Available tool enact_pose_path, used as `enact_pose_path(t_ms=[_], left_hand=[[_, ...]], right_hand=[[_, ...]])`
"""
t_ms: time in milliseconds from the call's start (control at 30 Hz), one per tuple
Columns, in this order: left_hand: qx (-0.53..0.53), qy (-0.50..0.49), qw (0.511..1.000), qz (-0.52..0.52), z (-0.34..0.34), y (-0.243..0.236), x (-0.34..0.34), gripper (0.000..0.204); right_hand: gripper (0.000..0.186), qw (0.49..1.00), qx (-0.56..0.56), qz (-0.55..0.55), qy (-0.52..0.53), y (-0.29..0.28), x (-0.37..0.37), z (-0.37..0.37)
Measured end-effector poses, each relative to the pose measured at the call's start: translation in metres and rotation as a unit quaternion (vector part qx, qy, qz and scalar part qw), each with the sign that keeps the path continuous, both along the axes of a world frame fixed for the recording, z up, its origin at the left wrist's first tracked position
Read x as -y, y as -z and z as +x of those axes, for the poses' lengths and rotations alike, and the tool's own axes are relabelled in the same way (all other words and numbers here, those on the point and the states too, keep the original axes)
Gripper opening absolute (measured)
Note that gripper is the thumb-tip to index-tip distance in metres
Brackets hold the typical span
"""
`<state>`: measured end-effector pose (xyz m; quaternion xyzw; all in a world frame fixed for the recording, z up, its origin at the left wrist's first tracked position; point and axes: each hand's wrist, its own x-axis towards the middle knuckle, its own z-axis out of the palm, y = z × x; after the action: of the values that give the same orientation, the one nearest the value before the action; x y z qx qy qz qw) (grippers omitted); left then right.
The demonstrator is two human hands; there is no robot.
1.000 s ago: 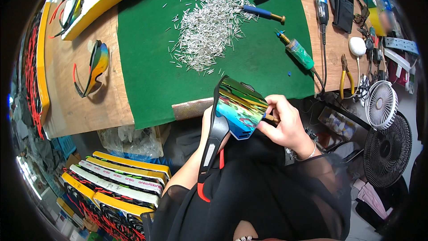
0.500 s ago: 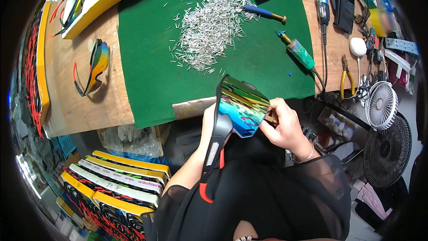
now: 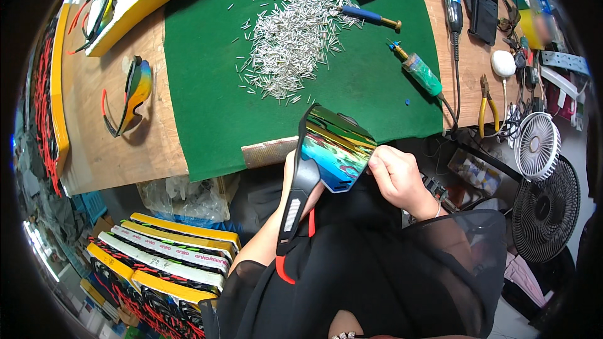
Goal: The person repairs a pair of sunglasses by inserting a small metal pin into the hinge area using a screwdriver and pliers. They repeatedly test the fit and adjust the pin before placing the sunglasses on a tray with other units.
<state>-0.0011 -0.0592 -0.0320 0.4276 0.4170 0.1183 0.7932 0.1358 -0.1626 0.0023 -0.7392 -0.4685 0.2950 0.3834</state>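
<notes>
A pair of sport sunglasses [image 3: 333, 147] with a rainbow mirrored lens and a black-and-red arm is held over my lap, just below the table's front edge. My left hand [image 3: 294, 176] grips them from behind at the left hinge, mostly hidden by the arm. My right hand [image 3: 397, 176] pinches the lens's right end with closed fingers. A heap of small silver pins [image 3: 295, 37] lies on the green mat [image 3: 207, 88] above.
Another pair of mirrored sunglasses [image 3: 129, 94] lies on the wooden bench at left. A blue-handled tool [image 3: 370, 17], a green-handled tool [image 3: 418, 69] and yellow pliers [image 3: 485, 103] lie at right. Two fans [image 3: 546, 176] stand at right; stacked boxes [image 3: 163, 251] sit lower left.
The sunglasses have tilted and shifted slightly lower and right in my hands. My right hand has slid along the lens's right end.
</notes>
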Motion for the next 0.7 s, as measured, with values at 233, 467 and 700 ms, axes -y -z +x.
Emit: enact_pose_path(t_ms=[233,467,700], left_hand=[[-0.003,0.031,0.999,0.043,-0.001,0.002,0.000,0.023],[-0.023,0.043,0.996,0.068,-0.001,0.001,-0.001,0.024],[-0.017,0.045,0.994,0.100,-0.003,0.009,0.001,0.034]], right_hand=[[0.021,0.999,-0.007,-0.044,-0.006,-0.011,-0.002,0.003],[0.034,0.998,-0.020,-0.053,-0.008,-0.008,0.002,0.003],[0.021,0.999,0.004,-0.032,-0.019,-0.003,0.003,0.003]])
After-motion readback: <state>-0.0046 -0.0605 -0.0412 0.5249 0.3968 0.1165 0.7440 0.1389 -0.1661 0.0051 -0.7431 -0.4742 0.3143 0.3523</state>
